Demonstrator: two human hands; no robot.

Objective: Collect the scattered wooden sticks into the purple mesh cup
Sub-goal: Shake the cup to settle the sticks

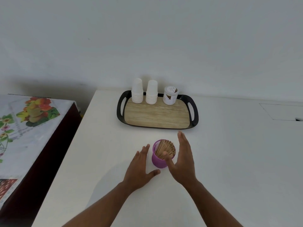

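Purple mesh cup (158,158) stood upright near the front middle of a white surface (101,145), packed with wooden sticks (164,149) whose tips rose above its rim and leaned toward the right side. A person's bare hands flanked the cup. The left hand (141,167) lay flat with fingers spread, just beside the cup's left wall, its fingertips close to the mesh though contact could not be confirmed. The right hand (182,159) was held on edge to the cup's right, fingers straight and together, thumb reaching toward the rim and sticks. Neither hand had a grip on anything; both were wide and relaxed. No loose sticks could be seen anywhere on the surface, so the collecting looked finished or very nearly so, with perhaps only steadying or tidying the bundle left. Behind the cup, well apart, sat a black-rimmed tray (196,112) with a wood-grain base, carrying two stacks of white paper cups (137,92) and a small white jar (170,95) along its far edge. To the left stood a separate table draped in a fruit-patterned cloth (29,115).
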